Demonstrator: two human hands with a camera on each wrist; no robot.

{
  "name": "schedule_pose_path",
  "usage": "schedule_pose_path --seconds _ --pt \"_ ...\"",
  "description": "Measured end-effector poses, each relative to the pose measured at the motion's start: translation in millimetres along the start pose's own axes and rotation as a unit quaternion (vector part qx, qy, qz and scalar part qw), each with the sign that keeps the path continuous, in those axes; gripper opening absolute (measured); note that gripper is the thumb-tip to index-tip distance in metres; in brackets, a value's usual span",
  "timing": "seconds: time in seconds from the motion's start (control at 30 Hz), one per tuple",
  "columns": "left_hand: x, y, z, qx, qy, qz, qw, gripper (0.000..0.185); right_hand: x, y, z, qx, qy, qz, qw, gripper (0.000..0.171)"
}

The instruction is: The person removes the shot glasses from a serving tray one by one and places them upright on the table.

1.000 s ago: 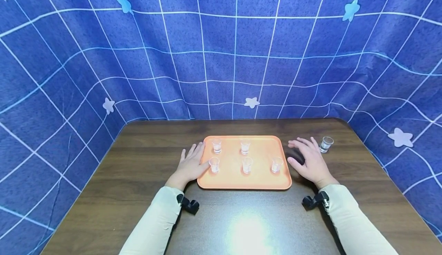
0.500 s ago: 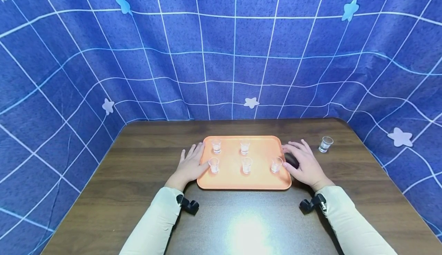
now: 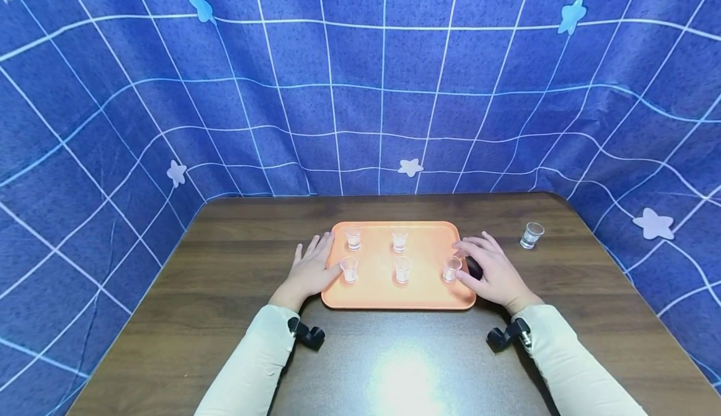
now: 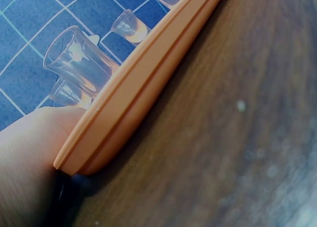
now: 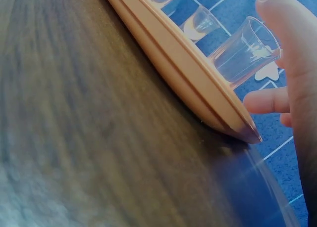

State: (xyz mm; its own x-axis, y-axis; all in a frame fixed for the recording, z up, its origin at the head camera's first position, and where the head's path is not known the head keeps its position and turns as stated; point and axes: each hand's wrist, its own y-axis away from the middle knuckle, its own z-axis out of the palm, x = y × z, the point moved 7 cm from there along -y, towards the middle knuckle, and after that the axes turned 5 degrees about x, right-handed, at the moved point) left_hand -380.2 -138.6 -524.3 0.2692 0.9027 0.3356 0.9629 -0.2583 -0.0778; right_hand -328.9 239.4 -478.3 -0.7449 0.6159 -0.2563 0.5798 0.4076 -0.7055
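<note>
A person in pale sleeves sits at a dark wood-grain surface (image 3: 225, 316) with both hands at an orange tray (image 3: 428, 294), which lies flat near the middle of the surface. Five small clear glasses stand upright on the tray: two along its far side (image 3: 353, 238) (image 3: 399, 239) and three along its near side (image 3: 349, 268) (image 3: 402, 269) (image 3: 451, 268).

The left hand (image 3: 311, 270) rests flat against the tray's left edge, fingers straight and spread on the surface, thumb lying by the tray's rim beside the near-left glass. The left wrist view shows the tray's rim (image 4: 143, 93) close up with that glass (image 4: 81, 56) standing just inside it, the hand pressed against the tray's corner.

The right hand (image 3: 491, 272) sits at the tray's right edge with its fingers relaxed and loosely arched, gripping nothing. Its fingertips reach over the rim and its thumb lies just beside the near-right glass; whether the thumb touches the glass cannot be told from the head view. In the right wrist view, that glass (image 5: 245, 51) stands just inside the tray's rim (image 5: 188, 81), and the thumb (image 5: 292, 49) rises right next to it.

A sixth clear glass (image 3: 531, 235) stands alone on the surface, well to the right of the tray and apart from both hands. A blue curtain (image 3: 360, 91) with a white grid and pale stars hangs behind the tray.
</note>
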Motion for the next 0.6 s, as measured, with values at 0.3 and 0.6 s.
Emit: schedule_pose_path --seconds 0.3,0.6 --pt "-0.3 -0.5 1.2 -0.004 0.001 -0.002 1.0 0.092 -2.7 -1.2 2.6 -0.019 -0.003 0.015 1.0 0.05" --pt "-4.1 -3.2 5.1 -0.008 -0.002 -0.003 1.0 0.092 -5.4 -1.9 6.0 -0.031 -0.005 0.032 0.999 0.044"
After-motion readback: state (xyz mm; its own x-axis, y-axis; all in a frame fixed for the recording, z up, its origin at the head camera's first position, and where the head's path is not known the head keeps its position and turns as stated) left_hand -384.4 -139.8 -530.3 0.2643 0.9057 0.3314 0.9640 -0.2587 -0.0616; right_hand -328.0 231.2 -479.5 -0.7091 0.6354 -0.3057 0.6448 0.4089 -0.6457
